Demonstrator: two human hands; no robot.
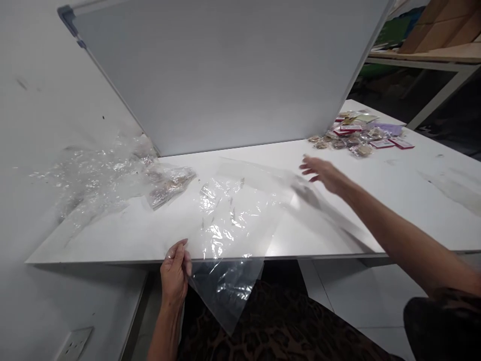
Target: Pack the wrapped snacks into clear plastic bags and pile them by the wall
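A large clear plastic bag hangs partly over the front edge of the white table, its surface crinkled and shiny. My left hand pinches the bag's left edge between thumb and fingers, just at the table's rim. Raised over the right half of the table, my right hand has its fingers apart and nothing in them. It reaches in the direction of a pile of small packets, some flat with red-edged labels, others bagged round brownish pieces. A gap separates the hand from that pile.
Crumpled clear plastic bags are heaped at the left, against the wall. A whiteboard stands upright along the back of the white table. At the far right, cardboard boxes rest on a shelf. A wall socket is low at left.
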